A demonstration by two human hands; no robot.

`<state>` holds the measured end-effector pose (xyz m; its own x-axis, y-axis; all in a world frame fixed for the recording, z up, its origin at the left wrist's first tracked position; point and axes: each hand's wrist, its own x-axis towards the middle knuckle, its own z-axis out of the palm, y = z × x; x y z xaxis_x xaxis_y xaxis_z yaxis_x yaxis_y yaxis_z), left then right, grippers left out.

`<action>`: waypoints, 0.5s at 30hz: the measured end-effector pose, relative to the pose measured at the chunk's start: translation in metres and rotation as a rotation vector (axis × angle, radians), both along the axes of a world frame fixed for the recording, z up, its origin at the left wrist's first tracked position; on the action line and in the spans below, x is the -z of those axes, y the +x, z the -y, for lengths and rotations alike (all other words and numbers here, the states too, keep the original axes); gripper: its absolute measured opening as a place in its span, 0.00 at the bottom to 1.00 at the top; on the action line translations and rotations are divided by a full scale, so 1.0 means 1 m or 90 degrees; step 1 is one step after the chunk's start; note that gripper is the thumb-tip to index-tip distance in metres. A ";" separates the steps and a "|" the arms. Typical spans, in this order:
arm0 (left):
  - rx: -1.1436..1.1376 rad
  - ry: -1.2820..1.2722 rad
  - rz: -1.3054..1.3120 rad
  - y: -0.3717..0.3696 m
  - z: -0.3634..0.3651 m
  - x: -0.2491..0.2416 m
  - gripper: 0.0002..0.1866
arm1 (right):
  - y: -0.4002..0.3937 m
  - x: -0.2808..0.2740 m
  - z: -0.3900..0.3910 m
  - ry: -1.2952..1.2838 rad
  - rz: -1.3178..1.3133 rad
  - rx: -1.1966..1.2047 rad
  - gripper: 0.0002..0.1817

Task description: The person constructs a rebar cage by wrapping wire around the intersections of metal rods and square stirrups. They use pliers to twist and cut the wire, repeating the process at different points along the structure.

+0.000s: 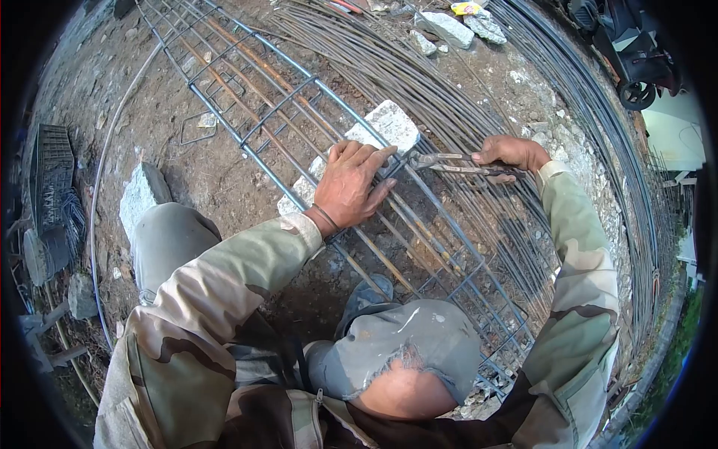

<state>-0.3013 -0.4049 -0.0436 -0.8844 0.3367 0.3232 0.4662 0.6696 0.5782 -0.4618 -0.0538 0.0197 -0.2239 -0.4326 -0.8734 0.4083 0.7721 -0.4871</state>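
Note:
A long cage of steel rebar point(271, 114) runs diagonally from the upper left to the lower right, above the knees. My left hand point(350, 183) lies over its bars near the middle, fingers slightly spread, with the fingertips by the far edge bar. My right hand point(508, 156) is closed round the handles of a pair of pincers point(449, 162), whose jaws meet the cage at a crossing just right of my left fingertips. Whitish stone blocks point(393, 126) lie beneath the cage there.
Loose thin bars point(389, 63) lie beyond the cage, and longer bars point(591, 97) curve along the right. A motorbike point(636, 56) stands at the upper right. Rubble point(445, 28) is at the top, a stone slab point(142, 196) near the left knee, a dark crate point(54, 176) far left.

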 end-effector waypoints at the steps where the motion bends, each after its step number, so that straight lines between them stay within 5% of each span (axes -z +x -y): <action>1: 0.002 0.000 -0.003 -0.001 0.001 -0.001 0.30 | -0.003 -0.001 0.002 0.009 -0.002 -0.048 0.27; 6: 0.013 -0.019 0.039 0.000 0.004 -0.003 0.29 | 0.011 -0.017 0.009 0.108 -0.162 -0.219 0.23; 8: 0.006 0.001 0.050 0.000 0.003 -0.003 0.29 | 0.028 -0.020 0.006 -0.011 -0.557 -0.178 0.30; 9: 0.000 0.015 0.060 -0.002 0.004 -0.003 0.29 | 0.037 -0.019 0.005 -0.012 -0.562 -0.175 0.30; 12: -0.020 0.073 0.024 -0.010 0.004 0.004 0.30 | 0.076 -0.005 -0.005 0.057 -0.925 -0.214 0.30; 13: -0.001 -0.016 0.011 -0.014 0.007 -0.003 0.34 | 0.088 -0.002 0.001 0.048 -1.125 -0.259 0.28; 15: 0.042 -0.070 -0.008 -0.018 -0.004 -0.007 0.37 | 0.102 0.006 0.003 0.102 -1.194 -0.269 0.28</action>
<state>-0.3196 -0.4009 -0.0365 -0.8552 0.4281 0.2923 0.5183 0.6967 0.4961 -0.3596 -0.0568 0.0134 -0.6982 -0.6545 0.2901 -0.6694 0.7405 0.0599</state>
